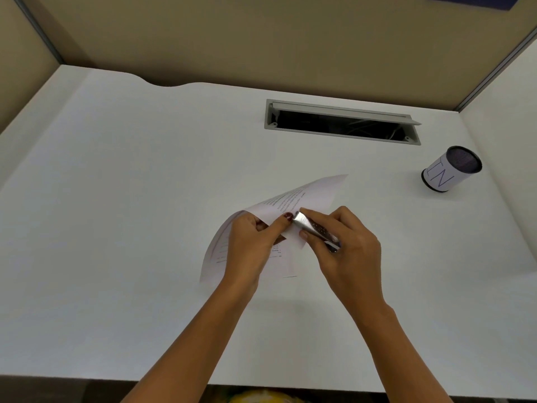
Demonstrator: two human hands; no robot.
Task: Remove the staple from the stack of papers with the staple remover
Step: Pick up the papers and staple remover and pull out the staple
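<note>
A stack of printed white papers (308, 196) is lifted and curled above the white desk (130, 228) at its middle. My left hand (252, 248) pinches the papers near one corner, thumb on top. My right hand (345, 245) grips a slim metal staple remover (312, 228), silver with a dark patterned handle. Its tip presses against the paper corner right beside my left thumb. The staple itself is hidden under the tool and fingers.
A mesh pen cup (452, 169) wrapped in white paper stands at the right. An open cable hatch (343, 122) is set into the desk behind the papers. Beige partition walls (261, 39) close off the back and sides.
</note>
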